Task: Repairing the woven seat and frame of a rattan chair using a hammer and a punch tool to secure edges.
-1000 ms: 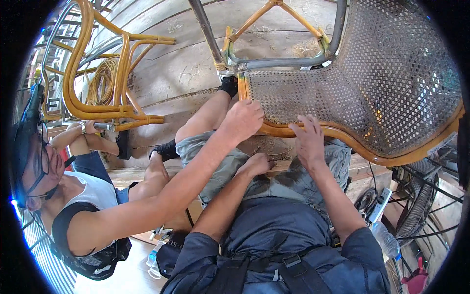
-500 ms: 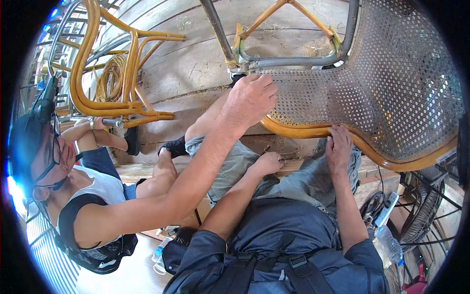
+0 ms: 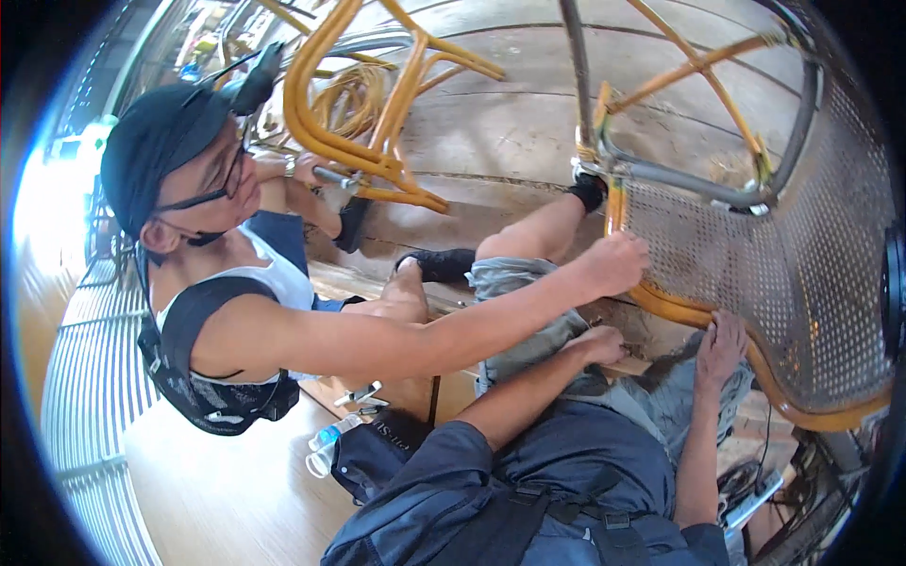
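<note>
Yellow wood forms the curved rim of a chair with a mesh seat and grey legs, which stands at the upper right, in front of the person. The right hand touches that rim with its fingers bent over it; I cannot tell how firmly it grips. The left hand is low over the lap, near the grey trousers, fingers curled, and whether it holds anything I cannot tell. A co-worker in a black cap sits at the left, 1 arm stretched across, that closed hand at the rim's left corner. Beyond are a 2nd yellow frame and a coil of cane; a dark cap lies on the pale bench.
</note>
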`<state>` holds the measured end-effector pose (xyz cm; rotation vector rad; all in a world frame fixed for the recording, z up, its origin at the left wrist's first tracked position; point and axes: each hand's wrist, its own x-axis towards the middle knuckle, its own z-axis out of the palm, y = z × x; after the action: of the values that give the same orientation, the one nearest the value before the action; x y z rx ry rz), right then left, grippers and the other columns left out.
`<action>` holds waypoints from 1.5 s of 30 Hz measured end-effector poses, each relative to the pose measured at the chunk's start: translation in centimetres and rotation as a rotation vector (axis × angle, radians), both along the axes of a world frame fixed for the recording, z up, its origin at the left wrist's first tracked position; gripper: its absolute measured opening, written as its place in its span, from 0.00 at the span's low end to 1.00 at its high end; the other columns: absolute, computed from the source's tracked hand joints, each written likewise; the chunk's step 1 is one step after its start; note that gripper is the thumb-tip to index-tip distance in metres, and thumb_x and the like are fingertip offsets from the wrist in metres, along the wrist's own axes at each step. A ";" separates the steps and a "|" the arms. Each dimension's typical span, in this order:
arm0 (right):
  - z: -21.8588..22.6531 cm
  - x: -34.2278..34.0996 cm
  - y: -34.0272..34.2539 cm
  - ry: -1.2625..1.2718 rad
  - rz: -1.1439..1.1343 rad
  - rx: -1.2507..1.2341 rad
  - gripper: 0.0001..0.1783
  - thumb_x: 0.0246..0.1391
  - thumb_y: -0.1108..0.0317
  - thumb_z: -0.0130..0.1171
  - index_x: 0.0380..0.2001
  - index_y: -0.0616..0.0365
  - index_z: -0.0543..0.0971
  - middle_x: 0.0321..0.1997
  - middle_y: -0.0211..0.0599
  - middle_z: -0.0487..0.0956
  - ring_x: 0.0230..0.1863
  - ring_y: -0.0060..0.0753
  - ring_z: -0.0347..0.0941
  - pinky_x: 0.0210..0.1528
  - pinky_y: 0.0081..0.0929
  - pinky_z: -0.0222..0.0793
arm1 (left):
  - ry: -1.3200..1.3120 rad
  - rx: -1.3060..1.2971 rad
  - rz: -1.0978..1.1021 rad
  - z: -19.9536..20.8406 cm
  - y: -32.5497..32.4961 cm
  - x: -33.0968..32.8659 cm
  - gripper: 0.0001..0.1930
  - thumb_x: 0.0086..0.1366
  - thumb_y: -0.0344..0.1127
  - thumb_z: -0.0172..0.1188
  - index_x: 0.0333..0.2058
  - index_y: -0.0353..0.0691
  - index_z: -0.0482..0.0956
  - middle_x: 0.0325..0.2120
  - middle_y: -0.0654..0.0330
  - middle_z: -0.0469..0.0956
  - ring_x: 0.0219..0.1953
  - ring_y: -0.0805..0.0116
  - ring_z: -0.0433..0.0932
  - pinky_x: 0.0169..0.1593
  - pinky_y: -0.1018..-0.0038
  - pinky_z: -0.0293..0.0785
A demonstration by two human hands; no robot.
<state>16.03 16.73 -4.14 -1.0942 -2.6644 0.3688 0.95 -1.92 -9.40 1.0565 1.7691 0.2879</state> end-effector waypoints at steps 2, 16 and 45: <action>-0.4 0.2 0.1 -0.016 0.003 0.016 0.14 0.52 0.68 0.51 0.43 0.52 0.76 0.50 0.33 0.73 0.58 0.41 0.63 0.61 0.42 0.52 | -0.069 -0.083 0.056 0.7 0.1 0.1 0.17 0.53 0.43 0.52 0.24 0.32 0.79 0.23 0.43 0.76 0.29 0.46 0.77 0.33 0.58 0.71; 18.2 -4.3 -6.6 -0.069 0.863 -1.807 0.22 0.50 0.61 0.61 0.45 0.64 0.74 0.39 0.39 0.78 0.42 0.30 0.74 0.46 0.25 0.68 | -0.061 -0.029 0.065 -1.4 -0.5 0.5 0.19 0.55 0.46 0.53 0.31 0.34 0.80 0.29 0.43 0.77 0.35 0.48 0.77 0.40 0.57 0.71; 17.1 -6.9 -11.2 -0.283 1.296 -1.820 0.30 0.53 0.56 0.59 0.54 0.61 0.67 0.42 0.39 0.77 0.46 0.35 0.73 0.49 0.29 0.66 | 0.115 0.050 -0.279 -2.7 -0.2 0.7 0.17 0.59 0.47 0.49 0.31 0.42 0.82 0.33 0.51 0.79 0.37 0.51 0.77 0.43 0.59 0.72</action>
<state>9.15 5.55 12.91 0.9070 -2.1755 3.1632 1.62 -2.09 -12.12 1.3620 1.6955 0.0996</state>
